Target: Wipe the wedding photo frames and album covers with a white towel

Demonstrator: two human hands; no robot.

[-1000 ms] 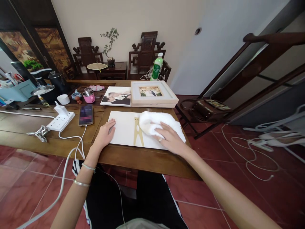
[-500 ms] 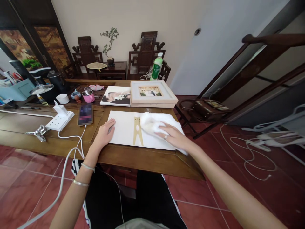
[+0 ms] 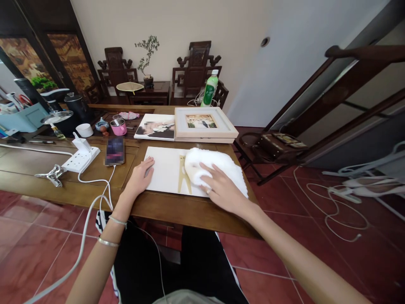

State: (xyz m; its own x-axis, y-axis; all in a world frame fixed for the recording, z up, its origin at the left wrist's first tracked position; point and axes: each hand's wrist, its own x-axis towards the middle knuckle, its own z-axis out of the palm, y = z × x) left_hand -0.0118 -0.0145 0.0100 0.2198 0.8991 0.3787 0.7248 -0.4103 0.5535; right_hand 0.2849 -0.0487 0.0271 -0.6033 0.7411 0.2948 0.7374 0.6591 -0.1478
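A white panel [image 3: 163, 169] with a gold-coloured A-shaped piece [image 3: 182, 175] on its face lies flat near the table's front edge. At its left edge rests my left hand [image 3: 141, 175], fingers stretched out over the border and gripping nothing. A fluffy white cloth [image 3: 221, 162] is spread over the panel's right part and hides it there. My right hand [image 3: 218, 185] presses on the cloth's near side, with the fingers bent into the pile. The cloth's left end touches the gold piece and covers a little of it.
Behind the panel lie a photo print [image 3: 156, 126] and a white picture frame [image 3: 229, 126]. Left on the wooden table [image 3: 177, 211] are a phone [image 3: 114, 151], a power strip [image 3: 82, 158] with white cables and a pink cup [image 3: 118, 126]. A green bottle [image 3: 209, 89] stands at the back.
My right hand has slid left and toward me with the cloth, and its fingers are more spread. The cloth reaches slightly over the gold piece. My left hand stays put.
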